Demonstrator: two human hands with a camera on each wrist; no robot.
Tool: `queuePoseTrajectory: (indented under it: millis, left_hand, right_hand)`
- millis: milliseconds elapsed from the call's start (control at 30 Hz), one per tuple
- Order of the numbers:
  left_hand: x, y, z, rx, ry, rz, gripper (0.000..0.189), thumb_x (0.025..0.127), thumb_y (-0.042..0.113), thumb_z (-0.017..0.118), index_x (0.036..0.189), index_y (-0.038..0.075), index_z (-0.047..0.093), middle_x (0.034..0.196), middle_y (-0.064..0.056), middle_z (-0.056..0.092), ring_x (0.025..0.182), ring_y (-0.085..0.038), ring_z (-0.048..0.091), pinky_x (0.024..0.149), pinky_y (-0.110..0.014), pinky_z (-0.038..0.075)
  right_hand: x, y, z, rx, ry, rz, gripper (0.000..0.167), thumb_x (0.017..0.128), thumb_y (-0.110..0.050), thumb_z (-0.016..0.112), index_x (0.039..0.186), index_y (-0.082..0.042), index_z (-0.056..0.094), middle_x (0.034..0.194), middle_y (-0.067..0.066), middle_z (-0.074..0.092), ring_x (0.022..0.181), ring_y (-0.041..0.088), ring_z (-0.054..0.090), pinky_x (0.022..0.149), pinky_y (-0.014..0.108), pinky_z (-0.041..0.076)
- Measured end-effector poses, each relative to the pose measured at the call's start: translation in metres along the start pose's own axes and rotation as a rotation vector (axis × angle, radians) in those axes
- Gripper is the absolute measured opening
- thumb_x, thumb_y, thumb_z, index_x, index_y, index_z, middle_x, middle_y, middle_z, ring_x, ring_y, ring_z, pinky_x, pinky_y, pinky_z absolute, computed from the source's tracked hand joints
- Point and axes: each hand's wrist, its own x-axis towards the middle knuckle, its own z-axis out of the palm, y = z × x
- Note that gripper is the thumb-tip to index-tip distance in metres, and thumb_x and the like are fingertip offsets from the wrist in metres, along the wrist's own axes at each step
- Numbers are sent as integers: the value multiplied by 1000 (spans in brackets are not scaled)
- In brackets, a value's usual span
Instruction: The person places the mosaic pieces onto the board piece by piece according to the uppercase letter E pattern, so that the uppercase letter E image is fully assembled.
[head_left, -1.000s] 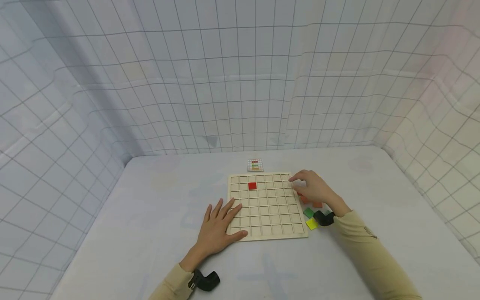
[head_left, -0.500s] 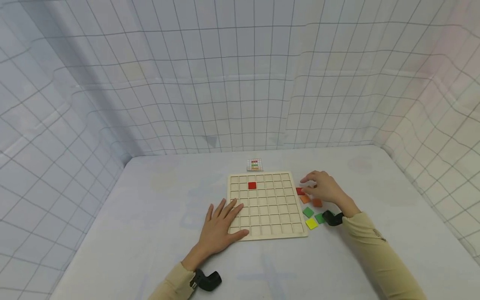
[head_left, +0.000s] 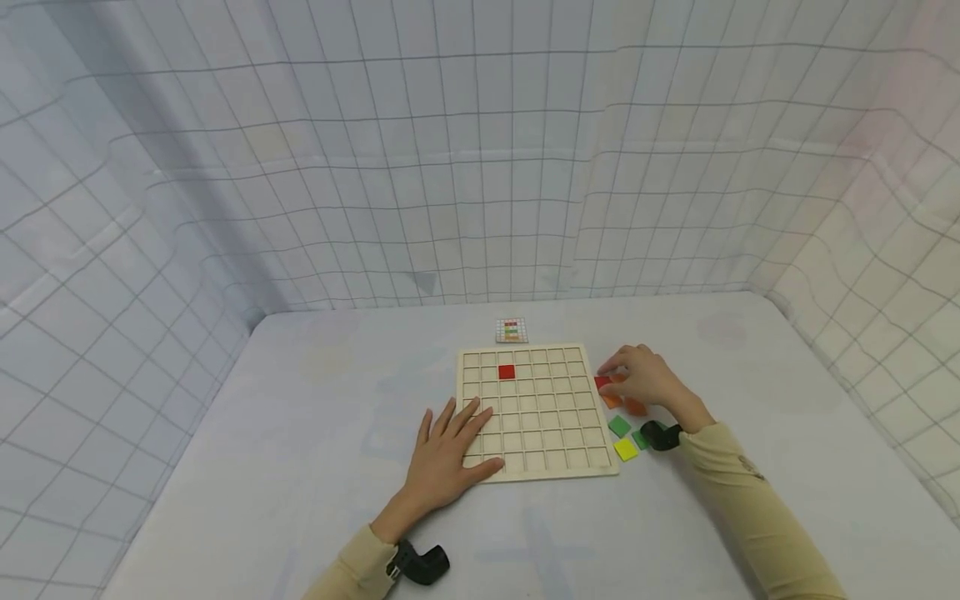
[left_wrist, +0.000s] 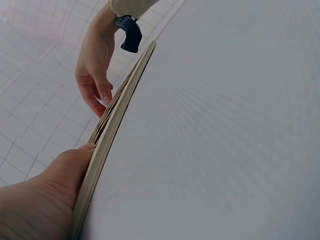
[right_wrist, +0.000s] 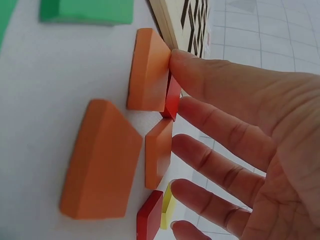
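Note:
My left hand (head_left: 441, 467) lies spread over the near left corner of a pale wooden grid board (head_left: 555, 417); its thumb crosses the near edge. One red square tile (head_left: 506, 372) sits in a cell toward the far side. Just off the board's right edge, my right hand (head_left: 647, 379) reaches down over loose tiles. Its thumb and index finger straddle a red tile (head_left: 602, 382). In the right wrist view that red tile (right_wrist: 172, 97) shows between thumb and index tips, beside an orange tile (right_wrist: 150, 72). The other fingers extend loosely over another orange tile (right_wrist: 159, 154).
Green tiles (head_left: 619, 426) and a yellow tile (head_left: 626, 450) lie near the board's right edge. A small card with a coloured grid pattern (head_left: 512, 331) lies beyond the board. A white cloth with grid lines (head_left: 480, 167) hangs behind the table (head_left: 315, 433).
My right hand has drawn back from the board's far right corner to the loose tiles and lowered around a red tile. My left hand stays on the board.

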Motion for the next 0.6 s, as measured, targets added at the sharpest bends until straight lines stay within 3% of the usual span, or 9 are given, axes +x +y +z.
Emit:
queuePoseTrajectory:
  millis: [300,600]
  left_hand:
    - [0,-2,1,-4,27,14,76,84,63,56,146,21,41,151,-2,32,141,-31,17,110,-55,5]
    - [1,-4,0,-11,34,35,75,86,62,55,145,19,42,150,-3,34,140,-32,20,110,-54,8]
  right_hand:
    - [4,-1,1,6,-10,52,27,79,-24,78,100,-8,75,94,4,60,93,27,49,78,46,41]
    - [4,-2,0,34,-8,71,22,80,-20,78,97,-7,74,91,4,62,87,26,55,74,42,47]
